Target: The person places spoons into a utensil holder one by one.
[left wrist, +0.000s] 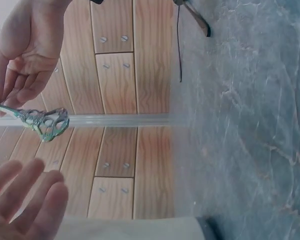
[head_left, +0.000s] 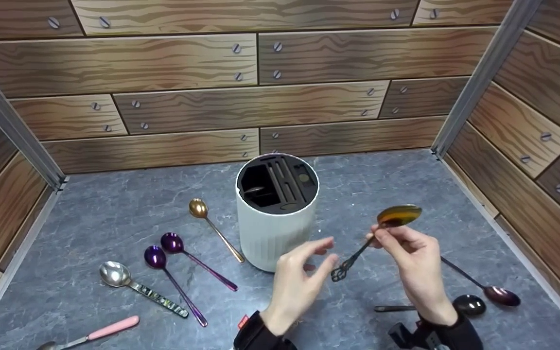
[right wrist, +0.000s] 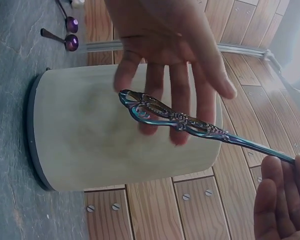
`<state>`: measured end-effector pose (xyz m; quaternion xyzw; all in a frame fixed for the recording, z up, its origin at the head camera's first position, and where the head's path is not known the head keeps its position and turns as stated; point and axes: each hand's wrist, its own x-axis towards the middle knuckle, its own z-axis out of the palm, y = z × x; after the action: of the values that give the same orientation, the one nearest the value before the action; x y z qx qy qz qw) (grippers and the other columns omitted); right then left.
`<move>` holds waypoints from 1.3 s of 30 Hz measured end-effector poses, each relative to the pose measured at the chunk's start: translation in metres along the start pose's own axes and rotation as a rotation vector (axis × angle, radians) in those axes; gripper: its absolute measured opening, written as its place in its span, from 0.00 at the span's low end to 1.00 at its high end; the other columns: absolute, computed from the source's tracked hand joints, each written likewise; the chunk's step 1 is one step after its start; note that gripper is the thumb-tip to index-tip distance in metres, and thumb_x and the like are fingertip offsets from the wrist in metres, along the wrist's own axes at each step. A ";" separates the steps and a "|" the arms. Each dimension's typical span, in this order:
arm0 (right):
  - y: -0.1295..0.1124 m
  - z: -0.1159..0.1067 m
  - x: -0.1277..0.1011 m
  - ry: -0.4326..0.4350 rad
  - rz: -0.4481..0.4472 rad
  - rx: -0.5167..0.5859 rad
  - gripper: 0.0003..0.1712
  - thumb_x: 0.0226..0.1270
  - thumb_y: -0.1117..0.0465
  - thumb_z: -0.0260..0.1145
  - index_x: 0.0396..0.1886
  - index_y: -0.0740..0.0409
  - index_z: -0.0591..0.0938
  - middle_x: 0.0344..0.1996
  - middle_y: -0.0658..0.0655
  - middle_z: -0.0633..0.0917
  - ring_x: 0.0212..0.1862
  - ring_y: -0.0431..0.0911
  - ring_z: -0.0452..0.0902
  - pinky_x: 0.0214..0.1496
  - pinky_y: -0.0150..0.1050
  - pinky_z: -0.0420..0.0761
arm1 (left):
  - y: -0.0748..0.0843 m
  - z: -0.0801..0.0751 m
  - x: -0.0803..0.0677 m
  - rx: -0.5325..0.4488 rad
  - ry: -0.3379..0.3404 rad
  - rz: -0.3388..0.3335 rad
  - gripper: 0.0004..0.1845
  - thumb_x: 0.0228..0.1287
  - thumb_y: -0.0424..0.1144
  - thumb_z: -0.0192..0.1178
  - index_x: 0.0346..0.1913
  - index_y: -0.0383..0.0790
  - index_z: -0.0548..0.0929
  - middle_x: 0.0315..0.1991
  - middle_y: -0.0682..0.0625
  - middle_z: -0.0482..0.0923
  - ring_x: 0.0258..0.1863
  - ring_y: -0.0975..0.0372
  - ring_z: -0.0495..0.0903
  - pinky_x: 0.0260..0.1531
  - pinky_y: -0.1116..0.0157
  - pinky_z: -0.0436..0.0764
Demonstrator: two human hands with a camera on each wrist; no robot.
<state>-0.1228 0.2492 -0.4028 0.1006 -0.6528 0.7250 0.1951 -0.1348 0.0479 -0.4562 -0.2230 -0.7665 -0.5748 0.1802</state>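
Observation:
Raised above the table, an ornate spoon (head_left: 398, 215) with a shiny golden-brown bowl is pinched near its neck by my right hand (head_left: 418, 267). Its pierced openwork handle (right wrist: 175, 120) slants down toward the left. My left hand (head_left: 299, 279) is held beside the handle end with fingers spread and relaxed. A small gap shows between it and the handle in the head view. Behind my left hand stands a white ribbed utensil holder (head_left: 275, 233) with a black slotted top; something like a spoon's bowl (head_left: 254, 190) shows in its large compartment.
Left of the holder lie a gold spoon (head_left: 218, 236), two purple spoons (head_left: 207, 269), a silver spoon (head_left: 114, 273) with a patterned handle and a pink-handled utensil (head_left: 113, 327). A dark spoon (head_left: 469, 305) and a reddish-purple spoon (head_left: 502, 295) lie by my right wrist. Wood-patterned walls (head_left: 183, 63) surround the table.

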 end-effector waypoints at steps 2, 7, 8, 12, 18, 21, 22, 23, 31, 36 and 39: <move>0.000 0.000 0.000 0.000 -0.018 -0.002 0.11 0.70 0.81 0.62 0.38 0.68 0.89 0.38 0.52 0.95 0.37 0.41 0.92 0.44 0.32 0.90 | 0.000 -0.001 0.001 -0.034 0.062 0.035 0.15 0.73 0.40 0.67 0.58 0.41 0.88 0.50 0.48 0.92 0.46 0.57 0.91 0.37 0.73 0.88; 0.002 0.000 -0.001 -0.009 -0.055 0.011 0.12 0.69 0.82 0.62 0.38 0.69 0.89 0.38 0.52 0.95 0.37 0.41 0.92 0.44 0.32 0.90 | 0.003 -0.006 0.004 -0.068 0.230 0.285 0.13 0.74 0.35 0.65 0.57 0.36 0.87 0.48 0.42 0.91 0.44 0.55 0.90 0.36 0.74 0.88; 0.002 -0.001 -0.001 -0.009 -0.060 0.016 0.12 0.69 0.83 0.61 0.38 0.69 0.89 0.38 0.53 0.95 0.37 0.41 0.92 0.44 0.32 0.90 | 0.003 -0.008 0.005 -0.054 0.264 0.351 0.13 0.75 0.35 0.63 0.56 0.35 0.87 0.47 0.41 0.91 0.43 0.55 0.90 0.36 0.75 0.88; 0.003 -0.001 -0.001 -0.009 -0.067 0.021 0.12 0.69 0.82 0.61 0.38 0.70 0.88 0.39 0.53 0.95 0.38 0.41 0.93 0.45 0.33 0.90 | 0.002 -0.018 0.013 0.033 0.406 0.525 0.17 0.81 0.42 0.56 0.52 0.29 0.87 0.43 0.38 0.90 0.40 0.55 0.90 0.38 0.74 0.88; 0.004 -0.002 -0.002 -0.020 -0.062 0.034 0.12 0.69 0.82 0.61 0.39 0.70 0.88 0.40 0.53 0.95 0.39 0.42 0.93 0.46 0.33 0.91 | 0.003 -0.042 0.023 0.088 0.601 0.524 0.22 0.84 0.45 0.52 0.45 0.28 0.88 0.39 0.36 0.90 0.41 0.56 0.90 0.46 0.72 0.88; 0.004 -0.002 -0.002 -0.030 -0.067 0.036 0.12 0.69 0.83 0.61 0.40 0.70 0.88 0.40 0.54 0.95 0.40 0.42 0.93 0.46 0.34 0.91 | 0.001 -0.054 0.030 0.107 0.686 0.529 0.22 0.83 0.44 0.52 0.44 0.27 0.88 0.38 0.36 0.89 0.42 0.59 0.89 0.51 0.73 0.87; 0.004 -0.002 -0.002 -0.032 -0.066 0.033 0.12 0.69 0.82 0.61 0.40 0.71 0.88 0.40 0.54 0.95 0.40 0.42 0.93 0.47 0.34 0.91 | 0.000 -0.058 0.031 0.116 0.709 0.525 0.22 0.83 0.43 0.52 0.44 0.27 0.87 0.38 0.35 0.89 0.43 0.60 0.89 0.53 0.73 0.86; 0.003 -0.002 -0.002 -0.033 -0.063 0.028 0.11 0.69 0.82 0.61 0.40 0.71 0.88 0.40 0.54 0.95 0.40 0.42 0.93 0.47 0.34 0.91 | -0.002 -0.061 0.033 0.122 0.730 0.516 0.20 0.82 0.41 0.53 0.44 0.26 0.87 0.39 0.35 0.89 0.44 0.61 0.89 0.54 0.73 0.86; 0.002 -0.002 -0.003 -0.040 -0.056 0.010 0.10 0.70 0.81 0.61 0.40 0.71 0.88 0.41 0.53 0.94 0.40 0.42 0.92 0.47 0.33 0.90 | -0.014 -0.080 0.038 0.033 0.712 0.148 0.17 0.71 0.24 0.56 0.60 0.28 0.83 0.57 0.34 0.87 0.59 0.67 0.84 0.56 0.73 0.84; 0.002 -0.001 -0.003 -0.058 -0.074 0.023 0.11 0.70 0.82 0.61 0.41 0.70 0.88 0.42 0.53 0.94 0.41 0.42 0.92 0.47 0.34 0.90 | -0.019 -0.093 0.046 -0.004 0.601 -0.127 0.20 0.77 0.31 0.56 0.68 0.33 0.79 0.68 0.39 0.82 0.67 0.52 0.81 0.68 0.58 0.82; 0.002 -0.002 -0.003 -0.056 -0.082 0.023 0.12 0.70 0.82 0.61 0.41 0.70 0.88 0.42 0.53 0.94 0.41 0.42 0.92 0.47 0.33 0.90 | -0.021 -0.097 0.054 -0.059 0.527 -0.238 0.20 0.81 0.34 0.53 0.70 0.35 0.77 0.70 0.39 0.79 0.70 0.48 0.79 0.72 0.50 0.78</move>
<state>-0.1205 0.2507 -0.4057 0.1499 -0.6450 0.7207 0.2050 -0.1899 -0.0430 -0.4177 0.0204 -0.6971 -0.6519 0.2977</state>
